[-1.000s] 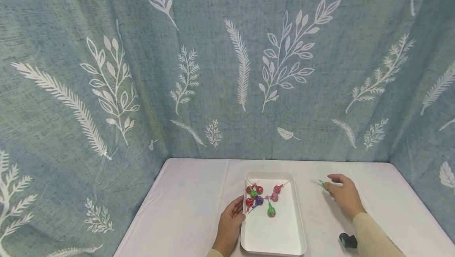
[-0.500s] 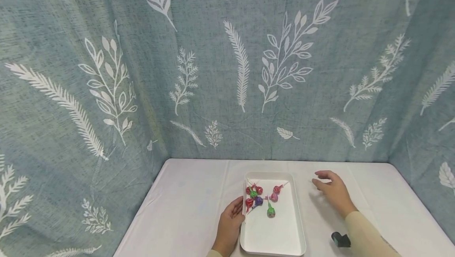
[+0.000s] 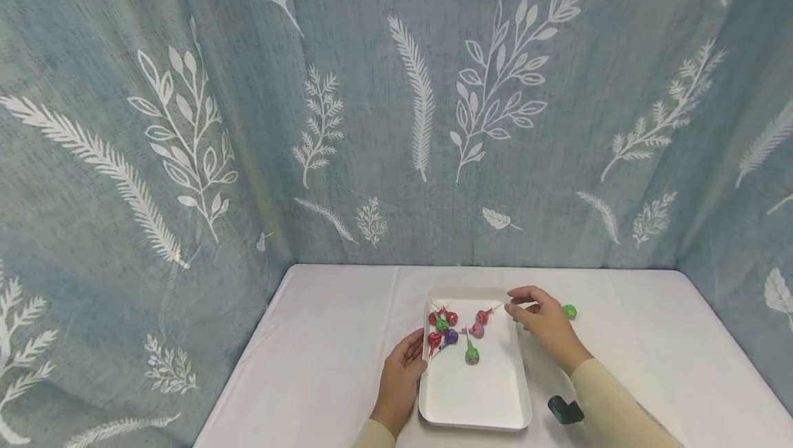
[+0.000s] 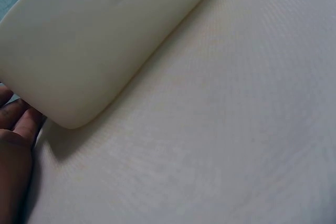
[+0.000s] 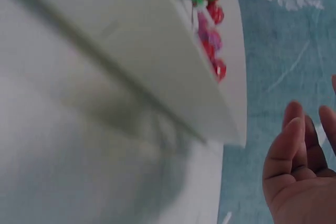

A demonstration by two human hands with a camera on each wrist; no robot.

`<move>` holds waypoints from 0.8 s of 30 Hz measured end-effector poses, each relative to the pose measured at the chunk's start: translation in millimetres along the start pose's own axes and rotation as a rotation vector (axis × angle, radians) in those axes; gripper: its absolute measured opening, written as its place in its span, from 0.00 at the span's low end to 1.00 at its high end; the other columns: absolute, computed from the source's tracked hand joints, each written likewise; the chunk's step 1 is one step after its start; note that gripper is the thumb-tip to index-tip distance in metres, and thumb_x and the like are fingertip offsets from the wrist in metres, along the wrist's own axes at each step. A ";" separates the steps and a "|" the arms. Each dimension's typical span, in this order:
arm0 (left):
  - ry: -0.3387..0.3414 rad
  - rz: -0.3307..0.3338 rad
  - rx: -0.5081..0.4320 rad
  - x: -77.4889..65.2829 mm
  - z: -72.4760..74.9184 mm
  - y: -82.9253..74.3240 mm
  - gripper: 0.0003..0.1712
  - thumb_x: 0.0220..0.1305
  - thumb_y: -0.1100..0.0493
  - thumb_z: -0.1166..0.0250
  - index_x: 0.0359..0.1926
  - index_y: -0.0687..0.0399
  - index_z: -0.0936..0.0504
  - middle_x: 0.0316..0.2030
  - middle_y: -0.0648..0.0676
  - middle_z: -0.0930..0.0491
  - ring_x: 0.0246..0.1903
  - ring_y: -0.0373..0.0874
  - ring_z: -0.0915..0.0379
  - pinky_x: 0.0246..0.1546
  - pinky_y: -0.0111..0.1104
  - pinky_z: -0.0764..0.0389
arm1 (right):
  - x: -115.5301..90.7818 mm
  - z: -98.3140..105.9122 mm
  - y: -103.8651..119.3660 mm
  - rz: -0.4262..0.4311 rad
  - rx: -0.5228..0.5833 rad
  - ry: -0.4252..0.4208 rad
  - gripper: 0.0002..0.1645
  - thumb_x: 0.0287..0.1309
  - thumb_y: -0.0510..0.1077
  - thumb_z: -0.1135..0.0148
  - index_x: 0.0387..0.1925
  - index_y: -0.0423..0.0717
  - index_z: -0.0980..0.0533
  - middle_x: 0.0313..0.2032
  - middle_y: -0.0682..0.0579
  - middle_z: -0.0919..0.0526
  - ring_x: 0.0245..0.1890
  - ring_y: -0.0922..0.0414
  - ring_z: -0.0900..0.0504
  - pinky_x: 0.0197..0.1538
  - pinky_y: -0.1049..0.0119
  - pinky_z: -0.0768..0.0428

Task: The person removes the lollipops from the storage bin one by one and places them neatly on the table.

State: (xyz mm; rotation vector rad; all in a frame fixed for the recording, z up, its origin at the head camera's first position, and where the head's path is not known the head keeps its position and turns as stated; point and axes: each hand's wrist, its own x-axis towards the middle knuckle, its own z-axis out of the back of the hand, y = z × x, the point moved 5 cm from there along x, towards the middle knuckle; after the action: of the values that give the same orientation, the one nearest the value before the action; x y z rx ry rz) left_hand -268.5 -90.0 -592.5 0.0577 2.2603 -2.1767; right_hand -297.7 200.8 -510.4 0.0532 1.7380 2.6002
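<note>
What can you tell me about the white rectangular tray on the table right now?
The white rectangular tray looks like smooth plastic, with rounded corners and a low raised rim. It lies flat on the white tablecloth, long side running away from the person. Wrapped lollipops in red, green, pink and purple cluster in its far half; the near half is bare. The left hand rests against its left rim. The right hand, holding a green lollipop, is at its far right corner; contact there is unclear.
</note>
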 end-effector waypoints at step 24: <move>0.024 -0.050 0.015 -1.9 -2.1 -3.8 0.36 0.65 0.74 0.44 0.76 0.70 0.29 0.73 0.68 0.27 0.74 0.61 0.32 0.70 0.34 0.26 | -9.2 -61.0 1.7 -0.137 0.110 0.116 0.20 0.73 0.41 0.30 0.61 0.38 0.24 0.52 0.45 0.20 0.45 0.50 0.15 0.45 0.56 0.11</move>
State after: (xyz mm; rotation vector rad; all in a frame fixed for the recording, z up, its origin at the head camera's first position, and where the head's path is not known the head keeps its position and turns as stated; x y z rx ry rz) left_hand -266.7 -88.1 -588.7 0.0283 2.2829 -2.2293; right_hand -290.7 143.6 -532.3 -0.2116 1.8480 2.4558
